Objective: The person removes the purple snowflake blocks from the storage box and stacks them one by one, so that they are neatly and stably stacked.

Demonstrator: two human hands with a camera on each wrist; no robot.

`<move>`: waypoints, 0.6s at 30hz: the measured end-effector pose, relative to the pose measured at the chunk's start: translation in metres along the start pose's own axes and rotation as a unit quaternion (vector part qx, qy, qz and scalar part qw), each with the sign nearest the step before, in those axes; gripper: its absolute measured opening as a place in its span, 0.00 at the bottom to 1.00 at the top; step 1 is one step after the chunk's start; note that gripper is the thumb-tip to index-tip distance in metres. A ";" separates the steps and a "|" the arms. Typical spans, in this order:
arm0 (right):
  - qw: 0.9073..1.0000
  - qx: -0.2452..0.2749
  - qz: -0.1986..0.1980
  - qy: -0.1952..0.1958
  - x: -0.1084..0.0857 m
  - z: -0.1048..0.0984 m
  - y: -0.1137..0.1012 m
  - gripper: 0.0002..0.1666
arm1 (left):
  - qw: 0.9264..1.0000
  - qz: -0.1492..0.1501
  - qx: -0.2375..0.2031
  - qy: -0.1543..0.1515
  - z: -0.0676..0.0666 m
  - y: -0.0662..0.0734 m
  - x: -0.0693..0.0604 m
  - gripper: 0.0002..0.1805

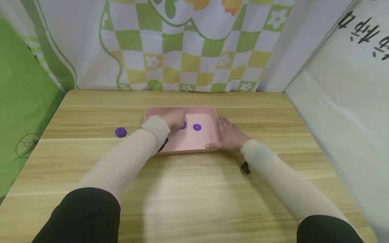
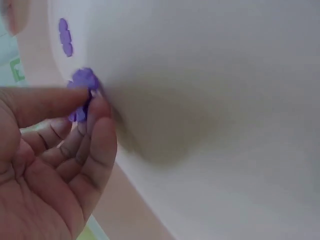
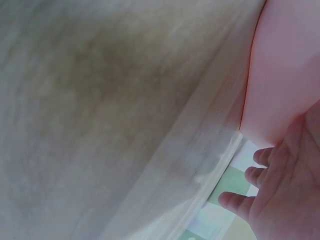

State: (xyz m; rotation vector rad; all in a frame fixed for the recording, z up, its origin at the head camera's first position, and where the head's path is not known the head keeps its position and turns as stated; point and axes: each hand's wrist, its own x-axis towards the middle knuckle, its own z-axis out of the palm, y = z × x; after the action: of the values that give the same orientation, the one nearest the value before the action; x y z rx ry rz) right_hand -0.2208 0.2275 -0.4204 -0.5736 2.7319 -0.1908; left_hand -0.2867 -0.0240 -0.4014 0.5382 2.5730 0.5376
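Observation:
A pink rectangular tray (image 1: 194, 143) sits on the table. My left hand (image 1: 174, 118) reaches into it and pinches a purple flower-shaped plastic disc (image 2: 84, 80) between thumb and fingertips. In the head view that disc is partly hidden behind the hand. To its right a second purple flower-shaped disc (image 1: 197, 127) lies flat on the tray floor. My right hand (image 1: 230, 135) rests against the tray's right end, thumb over the front corner. The right wrist view shows its fingers (image 3: 237, 202) extended beside the tray's outer wall (image 3: 280, 65).
Left of the tray, a purple piece (image 1: 121, 132) of similar look lies on the wooden table (image 1: 188, 192). A checked green, yellow and white cloth (image 1: 194, 57) hangs along the back edge. A green panel (image 1: 24, 101) stands at left, a white sheet (image 1: 343, 101) at right.

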 end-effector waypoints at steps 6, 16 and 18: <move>1.000 0.003 -0.006 0.008 0.001 -0.001 0.002 0.76 | 0.999 0.022 -0.008 0.025 -0.017 -0.018 -0.021 0.06; 1.000 0.002 -0.012 0.011 0.002 0.002 0.004 0.77 | 0.991 0.015 -0.085 0.104 -0.042 -0.078 -0.061 0.10; 1.000 -0.004 -0.015 0.014 0.003 0.004 0.004 0.76 | 0.986 0.001 -0.124 0.110 -0.046 -0.088 -0.069 0.08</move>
State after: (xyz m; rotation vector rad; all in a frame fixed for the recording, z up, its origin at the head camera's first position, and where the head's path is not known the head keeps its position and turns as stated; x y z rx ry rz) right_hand -0.2236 0.2300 -0.4257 -0.6181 2.7532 -0.1975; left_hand -0.2773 -0.1425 -0.3798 0.4146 2.6541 0.9506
